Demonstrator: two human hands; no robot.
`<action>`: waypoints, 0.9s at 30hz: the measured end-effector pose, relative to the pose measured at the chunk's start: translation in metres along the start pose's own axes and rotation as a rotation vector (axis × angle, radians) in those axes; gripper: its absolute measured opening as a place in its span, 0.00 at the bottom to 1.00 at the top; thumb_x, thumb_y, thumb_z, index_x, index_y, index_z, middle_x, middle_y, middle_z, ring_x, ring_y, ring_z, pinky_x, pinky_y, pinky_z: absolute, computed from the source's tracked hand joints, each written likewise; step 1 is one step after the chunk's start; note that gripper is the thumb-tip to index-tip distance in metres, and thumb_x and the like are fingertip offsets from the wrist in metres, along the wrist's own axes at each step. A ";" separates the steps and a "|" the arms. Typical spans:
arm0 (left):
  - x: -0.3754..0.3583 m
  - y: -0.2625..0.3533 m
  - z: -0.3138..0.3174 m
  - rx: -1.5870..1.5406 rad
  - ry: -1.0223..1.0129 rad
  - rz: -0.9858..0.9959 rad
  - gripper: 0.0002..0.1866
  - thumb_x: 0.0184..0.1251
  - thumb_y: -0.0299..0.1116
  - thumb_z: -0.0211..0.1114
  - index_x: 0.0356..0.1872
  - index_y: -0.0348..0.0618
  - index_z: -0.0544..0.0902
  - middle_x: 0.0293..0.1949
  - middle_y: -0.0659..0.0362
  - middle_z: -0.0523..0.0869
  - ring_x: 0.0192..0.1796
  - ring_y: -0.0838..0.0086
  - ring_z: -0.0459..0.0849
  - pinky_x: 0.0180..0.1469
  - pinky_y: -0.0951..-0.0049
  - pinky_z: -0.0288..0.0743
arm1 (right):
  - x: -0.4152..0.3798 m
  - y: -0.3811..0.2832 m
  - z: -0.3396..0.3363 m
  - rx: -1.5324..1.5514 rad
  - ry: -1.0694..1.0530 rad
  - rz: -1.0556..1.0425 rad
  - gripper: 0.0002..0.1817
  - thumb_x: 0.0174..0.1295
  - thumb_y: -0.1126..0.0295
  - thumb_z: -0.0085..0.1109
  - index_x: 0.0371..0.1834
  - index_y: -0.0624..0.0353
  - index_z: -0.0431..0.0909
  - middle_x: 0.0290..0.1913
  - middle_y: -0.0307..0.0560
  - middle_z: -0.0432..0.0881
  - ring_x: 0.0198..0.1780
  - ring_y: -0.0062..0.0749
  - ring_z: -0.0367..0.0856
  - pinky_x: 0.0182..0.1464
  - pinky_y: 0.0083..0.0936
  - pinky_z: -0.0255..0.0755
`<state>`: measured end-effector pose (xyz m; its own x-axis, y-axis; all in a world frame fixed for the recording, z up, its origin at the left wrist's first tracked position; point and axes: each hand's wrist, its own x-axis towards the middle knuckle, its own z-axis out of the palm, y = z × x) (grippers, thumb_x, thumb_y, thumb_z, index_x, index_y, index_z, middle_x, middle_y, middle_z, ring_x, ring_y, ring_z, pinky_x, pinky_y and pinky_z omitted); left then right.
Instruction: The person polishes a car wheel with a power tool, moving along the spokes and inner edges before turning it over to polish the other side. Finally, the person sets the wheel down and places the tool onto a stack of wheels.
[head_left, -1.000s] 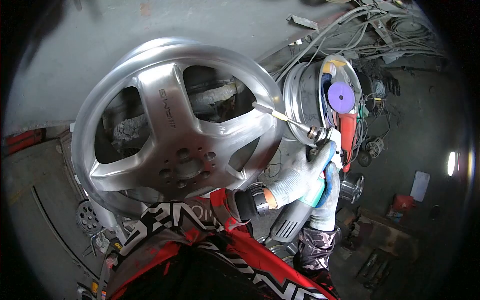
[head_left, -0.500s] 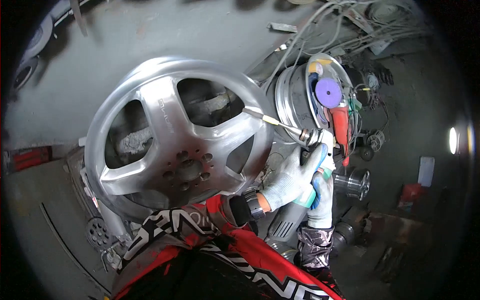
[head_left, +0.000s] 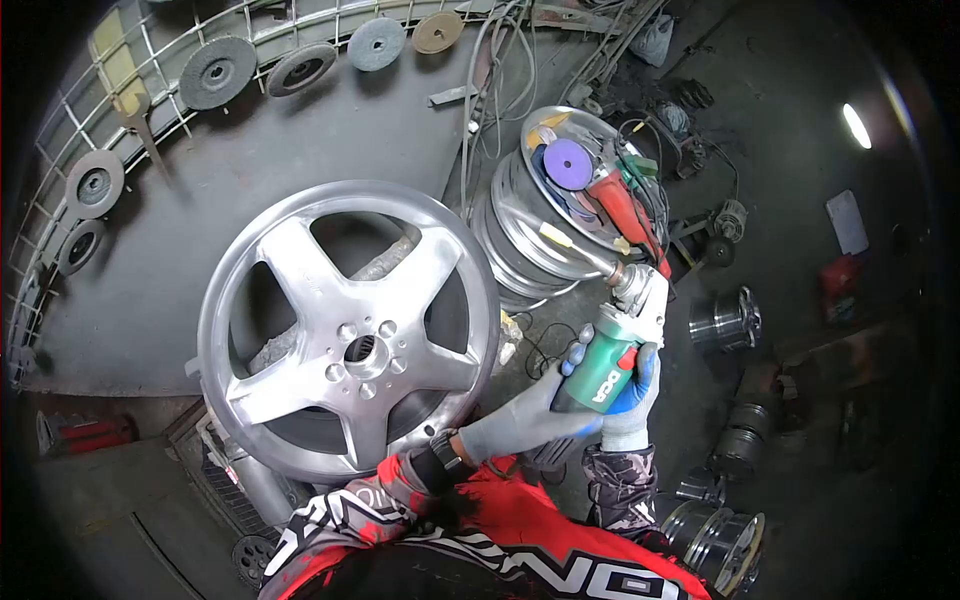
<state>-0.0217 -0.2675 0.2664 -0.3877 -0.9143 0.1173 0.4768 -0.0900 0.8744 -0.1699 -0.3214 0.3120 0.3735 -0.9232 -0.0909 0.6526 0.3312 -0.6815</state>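
Note:
A green and grey power grinder [head_left: 600,375] with an angled metal head is held off to the right of the wheel. From its head a thin shaft with a yellowish tip [head_left: 556,236] points up and left, apart from the wheel's rim. My gloved left hand [head_left: 520,415] is closed around the grinder's body from the left, its fingertips showing on the far side. My gloved right hand [head_left: 638,395] grips the same body from the right, near a red switch. To the left is a silver five-spoke alloy wheel [head_left: 355,285], face up, with bolt holes around its centre.
Behind the grinder stands another rim [head_left: 500,240], with a purple disc [head_left: 568,164] and a red power tool [head_left: 625,212] on top. Several abrasive discs hang on a wire rack [head_left: 270,65] at the upper left. More rims [head_left: 725,320] stand at right; cables hang at the back.
The grinder has turned so its label faces up, and its tip has come away from the wheel. My left hand has shifted from the head down to the body. The view has shifted too.

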 end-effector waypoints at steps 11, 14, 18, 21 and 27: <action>-0.040 -0.008 0.010 0.642 0.324 -0.292 0.40 0.58 0.49 0.78 0.69 0.40 0.74 0.54 0.45 0.88 0.58 0.56 0.87 0.63 0.61 0.77 | 0.007 0.008 -0.045 -0.161 -0.175 0.220 0.31 0.81 0.50 0.44 0.70 0.69 0.69 0.60 0.55 0.82 0.61 0.39 0.83 0.63 0.39 0.78; -0.026 -0.010 0.028 0.751 0.460 -0.343 0.43 0.56 0.53 0.77 0.71 0.44 0.73 0.56 0.41 0.86 0.62 0.48 0.84 0.65 0.56 0.75 | -0.004 -0.010 -0.052 -0.615 -0.123 0.086 0.28 0.78 0.56 0.55 0.70 0.68 0.70 0.59 0.49 0.82 0.59 0.29 0.80 0.65 0.30 0.71; 0.003 -0.050 0.043 0.830 0.645 -0.256 0.41 0.53 0.47 0.79 0.67 0.38 0.73 0.54 0.41 0.86 0.59 0.49 0.85 0.63 0.55 0.76 | -0.032 -0.041 -0.099 -0.768 -0.171 0.112 0.29 0.71 0.65 0.67 0.71 0.64 0.68 0.51 0.46 0.84 0.50 0.26 0.82 0.55 0.27 0.76; 0.035 -0.076 0.070 0.900 0.745 -0.210 0.40 0.52 0.44 0.79 0.65 0.36 0.74 0.51 0.41 0.86 0.55 0.50 0.86 0.61 0.56 0.77 | -0.057 -0.073 -0.165 -0.796 -0.148 0.093 0.29 0.70 0.65 0.68 0.70 0.64 0.70 0.49 0.47 0.86 0.49 0.27 0.84 0.55 0.26 0.77; 0.089 -0.126 0.101 0.874 0.959 -0.215 0.36 0.52 0.43 0.78 0.60 0.32 0.76 0.48 0.40 0.86 0.52 0.51 0.87 0.57 0.57 0.78 | -0.130 -0.138 -0.300 -0.975 0.177 0.175 0.24 0.69 0.67 0.69 0.65 0.62 0.75 0.46 0.44 0.86 0.46 0.23 0.84 0.50 0.23 0.78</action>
<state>-0.1962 -0.2975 0.2144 0.4917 -0.8620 -0.1233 -0.3290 -0.3150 0.8902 -0.5064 -0.3061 0.2001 0.2573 -0.9189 -0.2991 -0.2562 0.2336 -0.9380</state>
